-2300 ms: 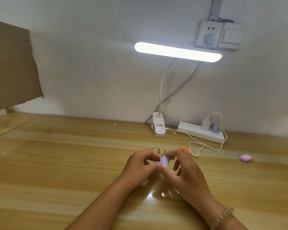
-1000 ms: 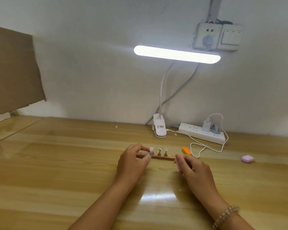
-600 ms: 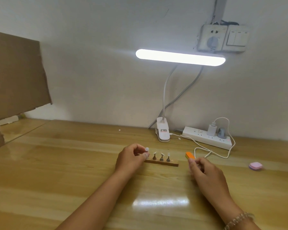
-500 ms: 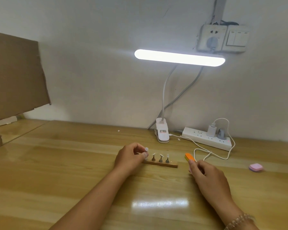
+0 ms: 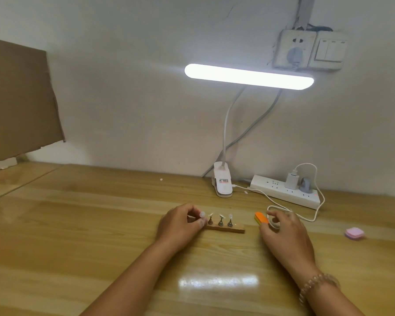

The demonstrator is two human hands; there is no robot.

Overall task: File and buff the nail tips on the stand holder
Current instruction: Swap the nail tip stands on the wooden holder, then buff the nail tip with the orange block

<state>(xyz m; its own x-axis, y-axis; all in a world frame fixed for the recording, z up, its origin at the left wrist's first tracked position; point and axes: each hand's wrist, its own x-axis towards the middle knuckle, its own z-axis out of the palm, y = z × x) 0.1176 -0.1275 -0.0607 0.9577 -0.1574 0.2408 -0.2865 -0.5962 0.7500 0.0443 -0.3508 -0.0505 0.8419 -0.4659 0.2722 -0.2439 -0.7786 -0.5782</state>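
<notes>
A small wooden stand holder (image 5: 234,229) lies on the desk with three metal posts (image 5: 221,221), each topped by a pale nail tip. At the holder's left end, my left hand (image 5: 178,226) pinches a fourth nail tip post (image 5: 202,214) between thumb and forefinger. An orange buffer block (image 5: 261,218) lies just right of the holder. My right hand (image 5: 285,233) is beside the block, its curled fingertips at the block's near end. Motion blur hides whether they grip it.
A pink block (image 5: 354,233) lies at the far right. Behind the holder are a clip lamp base (image 5: 222,185), a white power strip (image 5: 283,191) and a white cable (image 5: 306,217) looping past my right hand. Cardboard (image 5: 18,99) leans at the left.
My hands parted from working together near the centre. The left one carried the nail tip post to the holder's left end. The right one moved right to the orange block.
</notes>
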